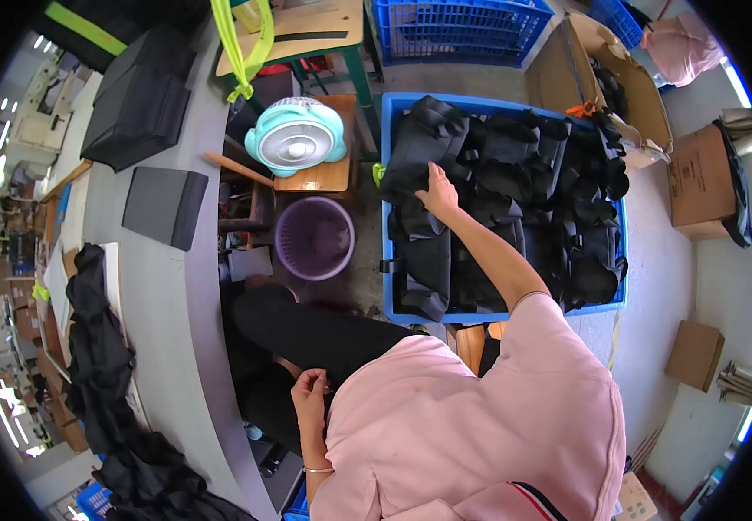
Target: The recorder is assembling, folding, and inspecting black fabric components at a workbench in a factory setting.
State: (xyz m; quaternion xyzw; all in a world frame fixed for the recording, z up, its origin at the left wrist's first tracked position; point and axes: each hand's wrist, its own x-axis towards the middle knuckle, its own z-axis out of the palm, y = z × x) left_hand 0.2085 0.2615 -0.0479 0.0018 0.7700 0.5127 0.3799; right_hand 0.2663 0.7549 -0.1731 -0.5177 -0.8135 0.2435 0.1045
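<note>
My right hand point(439, 193) reaches into the blue crate point(506, 314), with thumb and fingers closed on a black fabric piece point(428, 139) at its far left corner. This piece lies tilted over others. Several more folded black fabric pieces point(515, 161) fill the crate in rough rows, some with straps and loose flaps. Close to my lap, my left hand point(311, 395) is held with its fingers curled in. Whatever may be inside those fingers is hidden.
Left of me runs a long grey table point(163, 304) with black fabric point(102, 347) and a black folded piece point(163, 204). A purple bin point(315, 239) stands beneath a turquoise fan point(296, 137) on a wooden stool. Cardboard boxes point(697, 178) line the right.
</note>
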